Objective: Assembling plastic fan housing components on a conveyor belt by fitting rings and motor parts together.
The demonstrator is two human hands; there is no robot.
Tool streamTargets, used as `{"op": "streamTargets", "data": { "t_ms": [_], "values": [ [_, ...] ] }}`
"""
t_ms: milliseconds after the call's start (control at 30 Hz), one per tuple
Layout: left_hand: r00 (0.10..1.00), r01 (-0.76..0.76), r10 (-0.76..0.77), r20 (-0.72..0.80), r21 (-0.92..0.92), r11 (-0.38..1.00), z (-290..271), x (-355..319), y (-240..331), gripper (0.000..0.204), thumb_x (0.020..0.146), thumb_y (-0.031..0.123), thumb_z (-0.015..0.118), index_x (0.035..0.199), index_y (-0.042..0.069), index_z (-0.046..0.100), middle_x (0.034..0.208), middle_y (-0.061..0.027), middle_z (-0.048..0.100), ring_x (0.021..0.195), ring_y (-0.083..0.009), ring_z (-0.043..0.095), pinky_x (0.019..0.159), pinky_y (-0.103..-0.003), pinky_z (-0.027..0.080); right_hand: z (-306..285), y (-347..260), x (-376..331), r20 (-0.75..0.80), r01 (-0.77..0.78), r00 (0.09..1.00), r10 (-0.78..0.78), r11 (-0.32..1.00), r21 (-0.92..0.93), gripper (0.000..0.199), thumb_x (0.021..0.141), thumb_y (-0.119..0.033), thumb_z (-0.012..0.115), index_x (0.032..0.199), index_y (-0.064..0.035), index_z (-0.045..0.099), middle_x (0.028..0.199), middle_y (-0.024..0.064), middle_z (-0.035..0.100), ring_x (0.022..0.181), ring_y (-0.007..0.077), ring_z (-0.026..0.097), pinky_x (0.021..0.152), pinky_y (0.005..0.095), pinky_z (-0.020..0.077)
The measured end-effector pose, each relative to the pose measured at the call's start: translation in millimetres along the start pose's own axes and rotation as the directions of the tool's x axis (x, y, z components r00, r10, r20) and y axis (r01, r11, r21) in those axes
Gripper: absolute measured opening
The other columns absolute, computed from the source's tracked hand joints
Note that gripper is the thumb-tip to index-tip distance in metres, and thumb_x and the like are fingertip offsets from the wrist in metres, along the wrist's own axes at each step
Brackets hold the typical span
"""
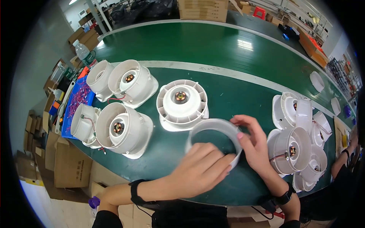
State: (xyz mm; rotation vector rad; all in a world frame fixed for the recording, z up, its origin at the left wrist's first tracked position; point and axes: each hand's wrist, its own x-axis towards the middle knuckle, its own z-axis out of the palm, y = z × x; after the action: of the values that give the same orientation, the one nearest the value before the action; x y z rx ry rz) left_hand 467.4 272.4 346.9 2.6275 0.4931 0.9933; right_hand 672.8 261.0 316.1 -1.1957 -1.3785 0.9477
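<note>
A white plastic ring (215,124) is between my two hands, tilted over the green table near its front edge. My left hand (203,167) reaches across its near side, fingers curled at the rim and slightly blurred. On the ring's right side, my right hand (253,140) grips the wall between thumb and fingers. Just beyond the ring stands a white round fan housing (182,111) with a ribbed outer rim and copper motor windings at its centre. The ring overlaps this housing's near edge in the view; whether they touch I cannot tell.
Several white housings with red wires, such as one at left (123,129) and one at right (291,152), flank my hands. A blue tray (80,100) of wires and a plastic bottle (84,53) stand at far left. Beyond runs a green conveyor belt (171,41). Another person's arm (342,155) shows at right.
</note>
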Motion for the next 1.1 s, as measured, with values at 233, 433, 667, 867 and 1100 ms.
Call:
{"op": "streamTargets", "data": {
  "t_ms": [233,433,667,867,1100],
  "values": [
    [0.994,-0.076,0.059,-0.097,-0.184,0.98,-4.8,17.3,-32.0,0.056,0.076,0.003,0.073,0.129,0.0,0.055,0.134,-0.022,0.046,0.121,-0.0428,0.051,0.099,-0.047,0.046,-18.7,-29.4,-4.6,0.088,0.479,0.842,-0.533,0.662,-0.576,0.022,0.082,-0.013,0.06,0.101,-0.0039,0.067,0.124,0.0183,0.059,0.116,0.0398,0.053,0.099,0.0488,0.0429],
    [0.951,0.307,-0.303,-0.059,0.281,0.909,-33.8,2.3,-72.4,0.084,0.071,0.023,0.083,0.142,0.005,0.042,0.144,-0.0298,0.037,0.132,-0.0514,0.04,0.107,-0.052,0.039,-8.3,-24.6,-3.2,0.429,0.619,0.785,-0.447,0.59,-0.518,0.016,0.068,-0.013,0.076,0.076,-0.0053,0.065,0.1,0.0104,0.063,0.105,0.0337,0.058,0.086,0.0463,0.0472],
    [0.873,0.484,-0.461,-0.159,0.395,0.78,-26.2,6.5,-92.7,0.108,0.066,0.037,0.087,0.152,0.01,0.028,0.151,-0.0349,0.027,0.138,-0.0567,0.029,0.112,-0.057,0.032,-14.0,-32.2,-0.6,0.387,0.511,0.854,-0.348,0.423,-0.748,0.027,0.071,-0.005,0.072,0.097,-0.0028,0.062,0.114,0.014,0.057,0.113,0.0367,0.054,0.091,0.0475,0.0454],
    [0.882,0.47,-0.438,-0.171,0.286,0.835,-22.6,6.2,-99.2,0.108,0.065,0.034,0.088,0.152,0.008,0.029,0.145,-0.031,0.036,0.133,-0.0488,0.039,0.109,-0.052,0.038,-12.9,-24.8,-1.7,0.104,0.243,0.925,-0.364,0.361,-0.9,0.039,0.073,0.0,0.068,0.112,-0.0013,0.062,0.126,0.0215,0.053,0.125,0.043,0.048,0.101,0.0518,0.0427],
    [0.83,0.528,-0.539,-0.146,-0.107,0.842,-28.7,6.3,-69.8,0.111,0.063,0.028,0.09,0.151,0.002,0.026,0.14,-0.0272,0.042,0.129,-0.0387,0.047,0.107,-0.046,0.041,-7.3,-30.9,-3.3,0.344,0.488,0.857,-0.383,0.393,-0.779,0.054,0.076,-0.012,0.073,0.127,-0.0057,0.059,0.134,0.0193,0.052,0.13,0.0391,0.047,0.107,0.0518,0.0399]
  ]
}}
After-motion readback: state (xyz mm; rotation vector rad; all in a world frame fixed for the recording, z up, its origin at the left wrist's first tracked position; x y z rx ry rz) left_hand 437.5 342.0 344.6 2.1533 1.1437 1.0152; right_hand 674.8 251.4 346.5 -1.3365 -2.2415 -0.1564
